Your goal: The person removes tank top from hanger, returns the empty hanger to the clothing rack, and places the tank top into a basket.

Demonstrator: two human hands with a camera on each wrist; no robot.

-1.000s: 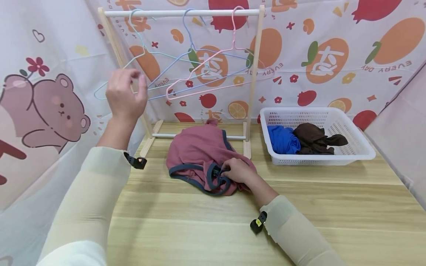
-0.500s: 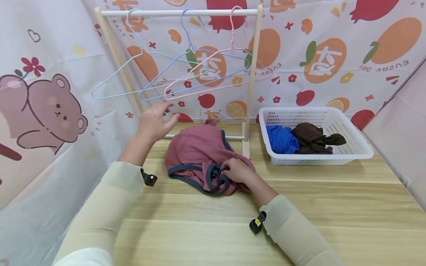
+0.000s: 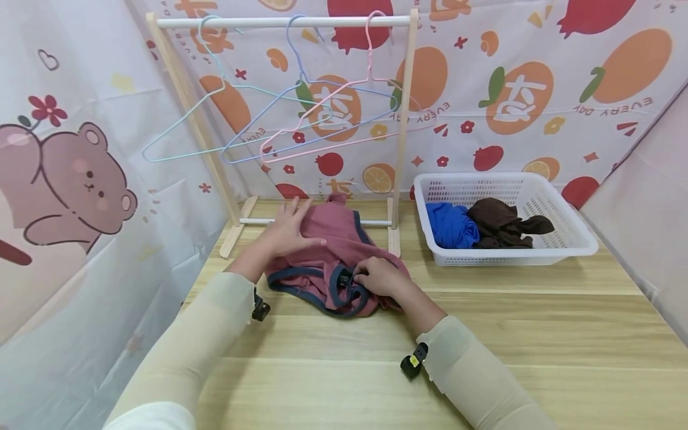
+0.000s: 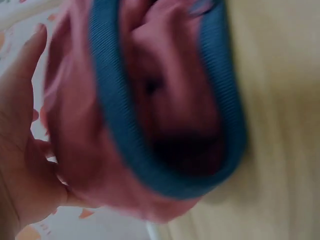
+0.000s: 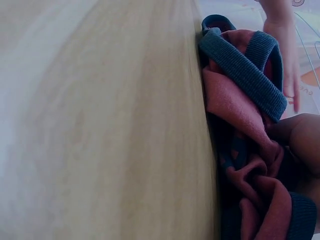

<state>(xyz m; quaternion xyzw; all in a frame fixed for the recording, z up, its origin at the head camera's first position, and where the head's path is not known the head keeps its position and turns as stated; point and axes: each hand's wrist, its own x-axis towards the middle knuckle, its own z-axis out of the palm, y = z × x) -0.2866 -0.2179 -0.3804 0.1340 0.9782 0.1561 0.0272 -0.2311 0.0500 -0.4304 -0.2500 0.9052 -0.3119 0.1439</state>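
A dusty-pink top (image 3: 335, 233) with dark teal ribbed trim lies bunched on the wooden table, its collar and a dark label facing the front. My right hand (image 3: 378, 278) pinches the cloth beside the collar. Over the top's left part, my left hand (image 3: 285, 235) spreads its fingers and thumb. In the left wrist view, a trimmed opening of the top (image 4: 75, 130) gapes close to the camera, with the left hand (image 4: 27, 170) beyond the cloth. The right wrist view has the right hand (image 5: 302, 140) against the folds, its fingertips partly hidden.
Behind the top stands a wooden rack (image 3: 405, 119) with a mint hanger (image 3: 183, 119), a blue hanger (image 3: 258, 116) and a pink hanger (image 3: 322, 107) on its rail. A white basket (image 3: 516, 257) at the right holds blue cloth (image 3: 451, 226) and brown cloth (image 3: 497, 221).
My left hand has come down from beside the mint hanger to the left part of the top. The right hand has kept its pinch by the collar.
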